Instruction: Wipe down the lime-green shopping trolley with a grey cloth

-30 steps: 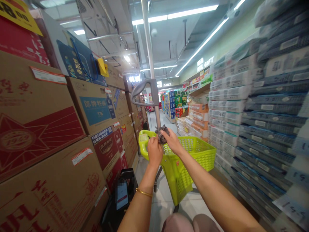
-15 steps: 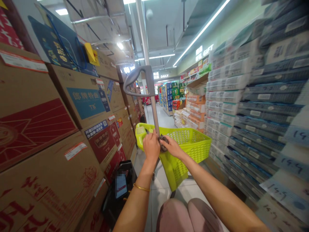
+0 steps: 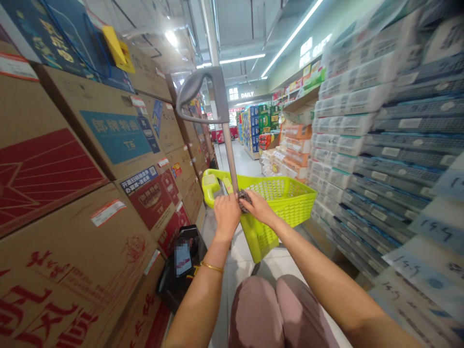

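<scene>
On my left a wall of cartons (image 3: 68, 193) fills the near side of the aisle, brown with red and blue printing and white labels, running far down toward the back. On my right, stacks of wrapped packs (image 3: 391, 145) in blue and white rise just as high, with handwritten price tags on the nearest ones. Between them the pale floor (image 3: 239, 164) leads to far shelves under strip lights. In front of me stands a lime-green basket (image 3: 286, 203) on wheels, its mesh wall tilted toward me, and a grey pole (image 3: 229, 159) rises from its near rim up to a looped grey handle (image 3: 203, 94). My knees (image 3: 275, 309) in pink trousers sit low in the near view. A black bag (image 3: 181, 266) lies on the floor just left of my left arm, beside the bottom cartons, with a phone (image 3: 183, 258) resting on it. My left hand (image 3: 226, 212) is closed in a loose fist at the base of the pole, touching the rag (image 3: 243, 199); a thin gold bangle (image 3: 211, 266) rings that wrist. My right hand (image 3: 258, 205) is curled around the dark rag, pressing it against the pole just above the basket's near rim. The rag is small, crumpled, mostly hidden between my two hands.
</scene>
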`<state>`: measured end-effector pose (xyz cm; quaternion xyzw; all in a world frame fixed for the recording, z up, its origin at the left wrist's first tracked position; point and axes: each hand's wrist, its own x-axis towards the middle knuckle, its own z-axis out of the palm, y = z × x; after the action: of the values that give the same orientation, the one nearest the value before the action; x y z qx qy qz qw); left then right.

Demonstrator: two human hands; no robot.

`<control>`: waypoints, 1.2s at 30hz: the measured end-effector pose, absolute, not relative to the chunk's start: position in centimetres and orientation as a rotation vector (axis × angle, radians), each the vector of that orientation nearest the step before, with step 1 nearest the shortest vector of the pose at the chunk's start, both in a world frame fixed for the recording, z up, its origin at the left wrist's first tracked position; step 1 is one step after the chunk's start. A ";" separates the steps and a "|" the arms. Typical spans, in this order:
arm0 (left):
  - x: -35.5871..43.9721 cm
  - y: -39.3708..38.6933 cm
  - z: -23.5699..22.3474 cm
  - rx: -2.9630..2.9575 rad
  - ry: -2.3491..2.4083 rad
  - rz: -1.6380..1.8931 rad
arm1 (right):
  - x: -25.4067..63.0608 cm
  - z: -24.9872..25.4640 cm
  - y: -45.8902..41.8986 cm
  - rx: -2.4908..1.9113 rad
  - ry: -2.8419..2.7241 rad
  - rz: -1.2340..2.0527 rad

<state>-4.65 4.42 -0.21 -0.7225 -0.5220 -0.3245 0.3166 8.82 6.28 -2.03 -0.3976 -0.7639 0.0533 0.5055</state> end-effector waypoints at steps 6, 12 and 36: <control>-5.1 5.7 -0.6 -1.881 -1.235 -0.899 | 8.5 -2.3 6.3 -1.011 -1.811 0.043; -5.8 6.5 -0.8 -1.900 -1.223 -0.940 | 7.2 -2.8 6.0 -1.000 -1.728 0.011; -6.0 6.8 -2.2 -1.916 -1.325 -1.176 | 7.0 -7.0 5.8 -1.003 -1.755 -0.361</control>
<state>-5.98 6.82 -2.18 -0.7084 -0.4898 -0.4348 0.2631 6.96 5.83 -6.99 -0.4178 -0.7313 -0.1504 0.5177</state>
